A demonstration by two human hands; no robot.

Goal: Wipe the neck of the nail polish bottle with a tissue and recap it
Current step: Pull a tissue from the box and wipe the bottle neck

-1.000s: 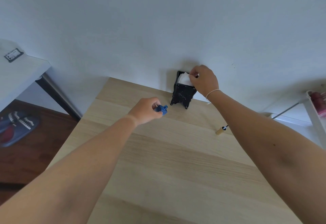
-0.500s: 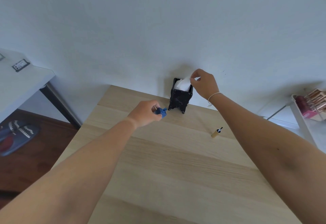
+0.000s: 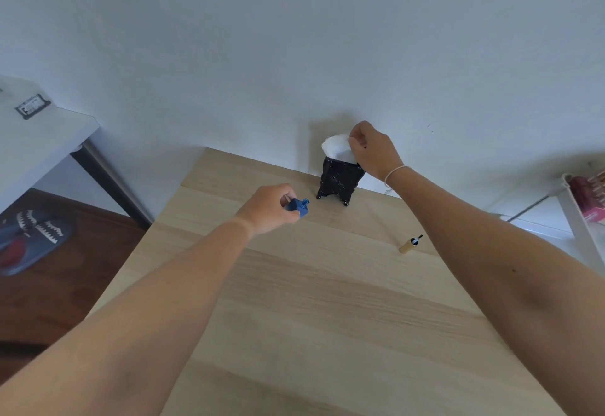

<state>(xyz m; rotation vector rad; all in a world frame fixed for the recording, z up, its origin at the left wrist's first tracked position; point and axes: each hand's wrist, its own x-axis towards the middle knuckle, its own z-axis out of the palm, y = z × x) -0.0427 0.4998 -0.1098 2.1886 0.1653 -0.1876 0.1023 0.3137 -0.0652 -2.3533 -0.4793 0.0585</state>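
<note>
A home room, set up for nail care.
You're at a light wooden surface [image 3: 327,317] against a plain white wall [image 3: 294,39]; slippers [image 3: 32,238] lie on the dark wood floor [image 3: 65,301] at left, a white side table [image 3: 39,143] stands far left, and a white rack [image 3: 582,219] of pink items sits right.

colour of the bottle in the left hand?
Blue: the nail polish bottle in the left hand shows clearly in the head view, uncapped.
</note>
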